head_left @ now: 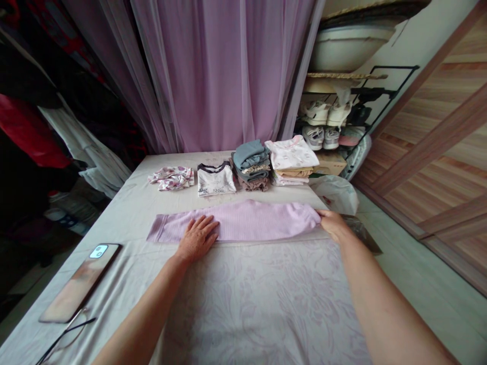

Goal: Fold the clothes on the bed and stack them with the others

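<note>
— Left grip (198, 237)?
— Lies flat, fingers apart, on the pink garment (258, 223).
— Right grip (332, 223)?
— Clamps the garment's right end. Spans from grip to grip, just before the folded stacks (253, 162).

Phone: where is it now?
Head view, lower left: the phone lies on the sheet, left of the left hand, with glasses just below it.

Our left hand (198, 238) lies flat, palm down, fingers spread and pointing forward. Our right hand (332, 223) sits further right, fingers curled inward (tips hidden). Both forearms (152, 309) reach forward, bare, nearly straight.
</note>
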